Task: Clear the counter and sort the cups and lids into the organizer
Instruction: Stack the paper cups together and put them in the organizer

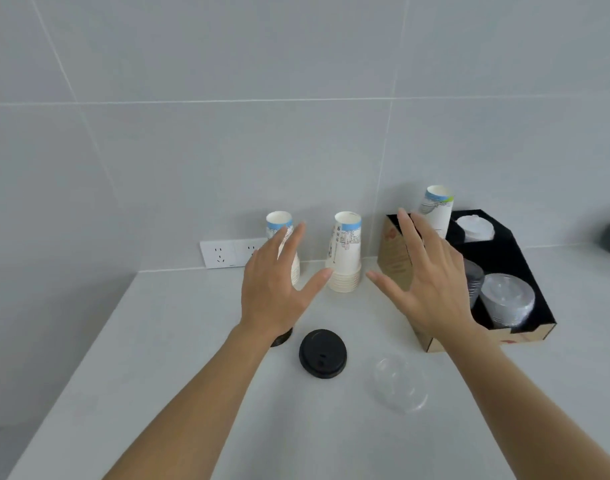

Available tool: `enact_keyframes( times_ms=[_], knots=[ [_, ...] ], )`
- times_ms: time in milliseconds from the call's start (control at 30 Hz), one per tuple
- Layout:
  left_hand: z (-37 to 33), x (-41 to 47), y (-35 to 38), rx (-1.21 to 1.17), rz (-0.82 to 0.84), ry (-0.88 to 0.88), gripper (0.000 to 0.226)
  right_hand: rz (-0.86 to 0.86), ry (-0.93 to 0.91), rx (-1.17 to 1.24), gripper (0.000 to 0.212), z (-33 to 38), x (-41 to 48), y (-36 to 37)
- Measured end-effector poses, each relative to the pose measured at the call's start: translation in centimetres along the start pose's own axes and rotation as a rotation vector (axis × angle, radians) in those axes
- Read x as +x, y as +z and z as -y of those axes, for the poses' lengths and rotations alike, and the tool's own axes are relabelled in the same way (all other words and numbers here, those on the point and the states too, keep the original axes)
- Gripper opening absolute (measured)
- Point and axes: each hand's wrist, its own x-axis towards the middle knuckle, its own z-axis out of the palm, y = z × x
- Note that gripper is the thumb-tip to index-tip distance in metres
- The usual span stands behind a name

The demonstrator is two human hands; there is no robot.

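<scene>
Two stacks of upside-down paper cups, white with blue bands and line drawings, stand on the counter left of the organizer: one stack near it, the other farther left, partly behind the left hand. Both that hand and the right hand hover with fingers spread, holding nothing. In front of the organizer lie a black lid and a clear dome lid. Inside it: a cup stack, white lids and clear lids.

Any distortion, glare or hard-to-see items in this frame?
Head view: wide-angle bending curves the wall tile lines; lighting is soft and even, no glare; the clear lid barely stands out against the pale counter; both the left hand and the right hand look slightly soft.
</scene>
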Motion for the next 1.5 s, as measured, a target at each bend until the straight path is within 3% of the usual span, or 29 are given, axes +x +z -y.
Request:
enact_keyframes(
  times_ms=[333,867,1267,1500],
  knots=[
    [2.8,2.2,0.6,0.086,-0.018,-0.045,0.081,0.026,-0.045,0.076,0.083,-0.8,3.8,4.6],
    [5.0,7.6,9.7,0.062,0.047,-0.101,0.079,0.094,-0.021,0.2,0.087,-6.9,8.1,12.1],
    [8.0,8.3,16.2,-0.164,0.281,-0.194,0.088,0.188,0.158,0.43,0.096,-9.7,6.2,20.1],
    [9.5,8.4,21.3,-0.412,0.47,-0.244,0.109,0.279,0.417,0.602,0.112,-10.9,4.3,24.0]
  ],
)
